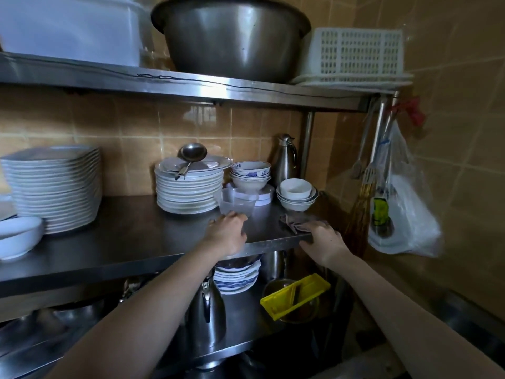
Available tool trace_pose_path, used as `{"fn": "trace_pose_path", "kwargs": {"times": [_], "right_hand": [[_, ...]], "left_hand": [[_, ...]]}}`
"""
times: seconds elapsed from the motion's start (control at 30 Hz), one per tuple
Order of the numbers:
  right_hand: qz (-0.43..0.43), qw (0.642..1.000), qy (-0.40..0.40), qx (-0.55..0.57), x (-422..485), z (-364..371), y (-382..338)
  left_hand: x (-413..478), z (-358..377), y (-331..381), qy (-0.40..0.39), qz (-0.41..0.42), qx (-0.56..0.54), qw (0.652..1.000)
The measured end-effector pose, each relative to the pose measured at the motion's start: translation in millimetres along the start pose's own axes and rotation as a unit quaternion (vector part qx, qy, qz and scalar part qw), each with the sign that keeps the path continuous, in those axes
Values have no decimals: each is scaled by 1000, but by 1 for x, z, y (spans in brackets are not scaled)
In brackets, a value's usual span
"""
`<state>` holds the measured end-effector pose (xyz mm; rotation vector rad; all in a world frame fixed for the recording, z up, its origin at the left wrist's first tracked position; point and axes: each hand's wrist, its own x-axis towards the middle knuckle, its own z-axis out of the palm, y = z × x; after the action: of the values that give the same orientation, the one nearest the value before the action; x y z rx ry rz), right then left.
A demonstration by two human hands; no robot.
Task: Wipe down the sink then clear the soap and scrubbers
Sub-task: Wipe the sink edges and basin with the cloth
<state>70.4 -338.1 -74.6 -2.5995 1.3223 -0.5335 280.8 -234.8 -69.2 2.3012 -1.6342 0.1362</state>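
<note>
Left hand (228, 233): your fingers are bent onto the middle shelf (136, 236) beside the clear container (237, 201); I cannot tell if they hold anything.
Right hand (323, 242): your fingers curl over the cloth (300, 224) at the shelf's near right corner.
Sink (470, 318): only a sliver shows, near right; wiped or not, it can't be told.
Soap, scrubbers: out of view, so clearing them probably remains.

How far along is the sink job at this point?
Done: unclear; only what looks like the sink rim shows, lower right. In hand: the right hand grips a cloth at the middle shelf front edge; the left hand is at a clear plastic container beside it. Left: no soap or scrubbers are in view, so clearing them cannot be confirmed.
</note>
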Motion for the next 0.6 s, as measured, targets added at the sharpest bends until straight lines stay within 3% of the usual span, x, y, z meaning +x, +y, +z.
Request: {"fn": "trace_pose_path", "kwargs": {"times": [0.6], "right_hand": [[0,999,-40,28,132,53,62]], "left_hand": [[124,77,7,-32,-6,-25,999]]}}
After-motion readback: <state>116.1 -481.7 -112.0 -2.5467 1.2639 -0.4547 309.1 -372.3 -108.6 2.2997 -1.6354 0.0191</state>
